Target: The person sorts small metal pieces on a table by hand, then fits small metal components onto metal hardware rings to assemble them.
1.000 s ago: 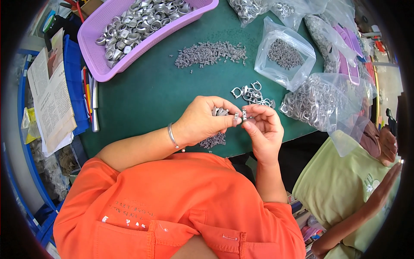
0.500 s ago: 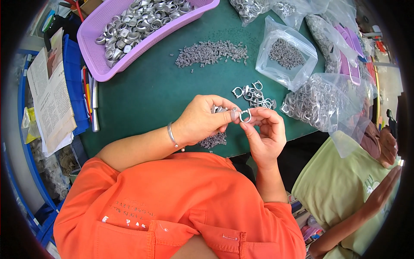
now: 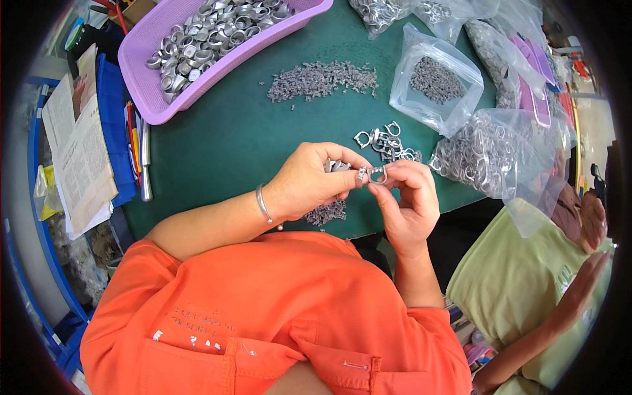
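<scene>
Right hand [image 3: 411, 201]: grasps a silver-coloured ring [image 3: 378, 176] between thumb and forefinger, the other fingers curled.
Ring: held above the near part of the surface [image 3: 217, 158], in front of the orange shirt [image 3: 263, 283]; its round band faces up toward the viewer.
Left hand [image 3: 313, 178]: pinches a small metal piece [image 3: 361, 174] at its fingertips, right beside the ring; whether the two touch is too fine to tell.
Left palm: more silvery pieces [image 3: 337, 166] show between the curled fingers, partly hidden.
Left wrist: wears a metal bangle [image 3: 263, 205].
Under the left hand: a small heap of grey bits [image 3: 326, 214] lies on the surface, partly covered.
Loose rings: a cluster [image 3: 393, 146] rests just beyond the right hand.
Far heap: a wide spread of grey bits [image 3: 322, 81] lies past the hands.
Purple basket [image 3: 146, 99]: at the far left, filled with chunky metal rings [image 3: 217, 36].
Clear bags: one [image 3: 454, 115] contains grey bits; another [image 3: 480, 155], nearer, bulges with rings.
Left side: a folded newspaper [image 3: 76, 145] leans by a blue bin [image 3: 113, 125].
Right side: a person in a pale green shirt [image 3: 507, 276] is near the surface.
</scene>
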The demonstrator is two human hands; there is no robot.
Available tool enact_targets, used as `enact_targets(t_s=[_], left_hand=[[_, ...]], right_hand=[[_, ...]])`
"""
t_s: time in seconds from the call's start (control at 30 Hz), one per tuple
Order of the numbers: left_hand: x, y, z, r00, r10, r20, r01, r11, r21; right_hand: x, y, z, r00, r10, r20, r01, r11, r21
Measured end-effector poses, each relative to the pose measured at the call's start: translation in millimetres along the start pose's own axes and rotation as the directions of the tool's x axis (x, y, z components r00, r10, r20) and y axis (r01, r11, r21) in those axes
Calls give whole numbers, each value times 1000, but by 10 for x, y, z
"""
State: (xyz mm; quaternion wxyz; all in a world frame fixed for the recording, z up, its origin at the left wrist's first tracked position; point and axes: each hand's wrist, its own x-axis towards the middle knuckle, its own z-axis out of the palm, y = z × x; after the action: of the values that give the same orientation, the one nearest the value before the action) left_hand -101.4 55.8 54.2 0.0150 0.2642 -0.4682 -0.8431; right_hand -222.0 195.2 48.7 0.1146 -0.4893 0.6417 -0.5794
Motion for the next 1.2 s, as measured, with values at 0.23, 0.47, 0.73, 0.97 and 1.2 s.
enact_targets(t_s=[0.23, 0.47, 0.73, 0.97, 1.2], left_hand=[[-4, 33, 36, 999, 4, -36, -5, 1000, -10], [42, -39, 5, 997, 23, -74, -32, 993, -113], [0, -13, -77, 989, -9, 146, 71, 902, -427], [-8, 22, 39, 996, 3, 87, -11, 995, 99], [-3, 3, 23, 998, -22, 53, 22, 1000, 2]], right_hand=[[61, -48, -173, 996, -94, 10, 92, 945, -314], [-111, 101, -357, 917, 360, 170, -206, 796, -569], [-87, 68, -265, 785, 568, 248, -618, 686, 385], [-32, -30, -201, 747, 563, 355, -647, 490, 584], [-38, -101, -14, 968, 231, 100, -243, 961, 134]])
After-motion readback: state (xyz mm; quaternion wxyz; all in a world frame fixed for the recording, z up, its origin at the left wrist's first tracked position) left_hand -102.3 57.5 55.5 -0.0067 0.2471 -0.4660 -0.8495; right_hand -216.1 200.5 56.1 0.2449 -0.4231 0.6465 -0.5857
